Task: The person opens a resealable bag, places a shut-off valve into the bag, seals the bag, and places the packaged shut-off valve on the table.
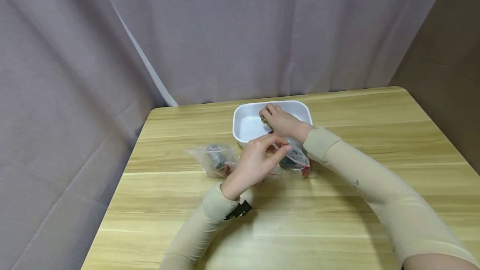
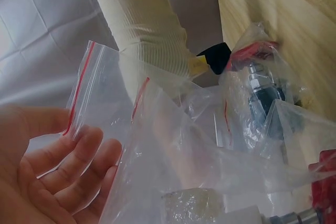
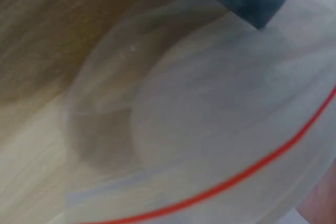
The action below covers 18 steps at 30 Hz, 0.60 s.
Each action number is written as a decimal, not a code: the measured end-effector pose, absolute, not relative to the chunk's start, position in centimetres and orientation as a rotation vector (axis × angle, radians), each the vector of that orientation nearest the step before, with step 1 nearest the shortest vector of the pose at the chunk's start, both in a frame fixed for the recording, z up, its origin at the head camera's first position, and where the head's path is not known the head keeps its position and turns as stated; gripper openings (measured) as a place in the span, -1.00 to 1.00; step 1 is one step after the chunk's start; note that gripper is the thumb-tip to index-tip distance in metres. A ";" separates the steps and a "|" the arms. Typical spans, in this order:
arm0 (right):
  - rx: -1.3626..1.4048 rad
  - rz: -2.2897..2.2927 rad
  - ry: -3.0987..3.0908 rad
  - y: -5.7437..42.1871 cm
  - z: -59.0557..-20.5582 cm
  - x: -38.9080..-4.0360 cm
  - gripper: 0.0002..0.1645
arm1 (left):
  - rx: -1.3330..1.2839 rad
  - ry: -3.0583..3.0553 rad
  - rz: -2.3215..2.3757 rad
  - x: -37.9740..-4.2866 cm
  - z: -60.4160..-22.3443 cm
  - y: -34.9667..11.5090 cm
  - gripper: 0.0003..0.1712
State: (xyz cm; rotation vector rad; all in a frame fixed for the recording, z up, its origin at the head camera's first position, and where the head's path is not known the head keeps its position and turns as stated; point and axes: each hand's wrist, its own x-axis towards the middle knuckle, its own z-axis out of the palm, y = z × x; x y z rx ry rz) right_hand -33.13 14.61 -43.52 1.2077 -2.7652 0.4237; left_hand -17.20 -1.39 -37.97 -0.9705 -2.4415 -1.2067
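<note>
My left hand [image 1: 255, 157] pinches the top edge of a clear zip bag [image 2: 86, 90] between thumb and index finger, beside its red zip line. My right hand [image 1: 281, 121] is inside a white tray [image 1: 240, 126], its fingers curled round a small brass-coloured round piece [image 1: 264, 120]. Most of that piece is hidden by the fingers. Below the right wrist lies another zip bag [image 1: 300, 157], with a dark part with a metal end [image 2: 262, 95] and something red in it. The right wrist view is filled by blurred clear plastic [image 3: 210, 108] with a red line.
Left of my left hand, a clear bag [image 1: 202, 157] with a grey cylindrical part [image 1: 216, 157] lies on the wooden table [image 1: 150, 203]. The tray stands near the table's back edge, before a grey curtain [image 1: 232, 32]. A brown panel [image 1: 446, 53] rises at the right.
</note>
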 end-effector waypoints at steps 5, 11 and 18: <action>1.150 0.445 -2.790 14.9 -43.5 -32.7 -0.30 | -0.965 -2.438 -1.189 -17.3 -37.9 -1.4 -0.82; 1.096 0.487 -2.840 15.6 -43.4 -32.6 -0.40 | -0.959 -2.429 -1.197 -17.4 -37.9 -1.5 -0.81; 1.123 0.465 -2.875 16.0 -42.9 -32.5 -0.57 | -0.949 -2.441 -1.199 -17.5 -37.8 -1.4 -0.82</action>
